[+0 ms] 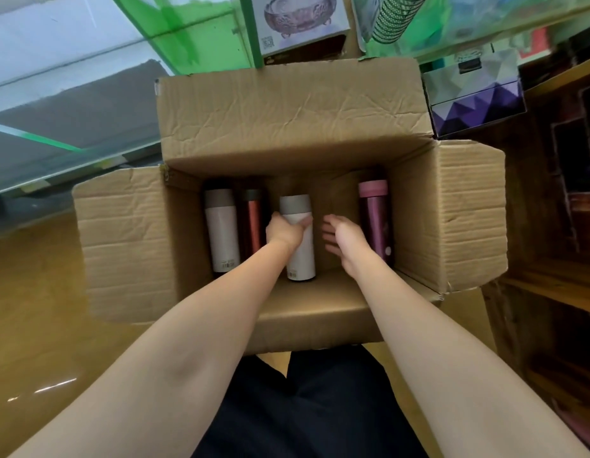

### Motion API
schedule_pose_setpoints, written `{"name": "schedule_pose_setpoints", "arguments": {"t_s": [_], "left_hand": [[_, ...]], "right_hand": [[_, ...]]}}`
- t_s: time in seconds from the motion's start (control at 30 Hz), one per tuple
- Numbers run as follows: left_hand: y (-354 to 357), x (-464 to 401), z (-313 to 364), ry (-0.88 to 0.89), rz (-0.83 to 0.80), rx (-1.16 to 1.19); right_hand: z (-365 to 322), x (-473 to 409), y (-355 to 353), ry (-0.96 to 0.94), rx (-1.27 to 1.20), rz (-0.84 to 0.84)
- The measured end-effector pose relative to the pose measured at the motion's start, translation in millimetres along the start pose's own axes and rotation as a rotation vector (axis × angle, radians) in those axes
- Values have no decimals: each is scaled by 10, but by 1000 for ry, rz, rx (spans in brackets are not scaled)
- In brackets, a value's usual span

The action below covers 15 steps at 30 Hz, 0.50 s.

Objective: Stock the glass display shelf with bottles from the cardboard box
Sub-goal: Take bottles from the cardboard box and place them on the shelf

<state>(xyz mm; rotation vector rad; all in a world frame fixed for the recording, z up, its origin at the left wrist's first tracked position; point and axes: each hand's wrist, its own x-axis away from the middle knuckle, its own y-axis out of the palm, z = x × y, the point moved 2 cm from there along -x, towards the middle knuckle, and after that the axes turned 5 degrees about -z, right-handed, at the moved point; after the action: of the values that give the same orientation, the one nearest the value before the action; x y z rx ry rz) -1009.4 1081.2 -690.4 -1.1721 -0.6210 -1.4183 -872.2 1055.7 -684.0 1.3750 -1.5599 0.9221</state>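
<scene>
An open cardboard box [287, 120] sits on the floor in front of me with its flaps spread. Inside lie several bottles. My left hand [284, 230] grips a white bottle with a grey cap [300, 259] in the middle of the box. To its left lie another white bottle [221, 233] and a red bottle [253, 223]. A purple bottle with a pink cap [375, 219] lies at the right side. My right hand [341, 241] hovers open between the gripped bottle and the purple one, holding nothing. The glass display shelf [72, 104] stands at the upper left.
Boxed goods stand behind the carton: a glass-bowl box [300, 24] and a purple patterned box [475, 97]. Dark wooden shelving [558, 200] runs along the right. The brown floor [32, 309] lies to the left. My dark trousers [306, 408] show below.
</scene>
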Motion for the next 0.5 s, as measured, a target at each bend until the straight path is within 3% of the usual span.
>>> {"name": "schedule_pose_setpoints", "arguments": {"t_s": [0.17, 0.5], "left_hand": [[-349, 436, 52, 95, -46, 178], [-1393, 1612, 166, 339, -67, 225]], "right_hand": [[-127, 434, 202, -50, 25, -22], [-405, 1768, 967, -290, 53, -67]]}}
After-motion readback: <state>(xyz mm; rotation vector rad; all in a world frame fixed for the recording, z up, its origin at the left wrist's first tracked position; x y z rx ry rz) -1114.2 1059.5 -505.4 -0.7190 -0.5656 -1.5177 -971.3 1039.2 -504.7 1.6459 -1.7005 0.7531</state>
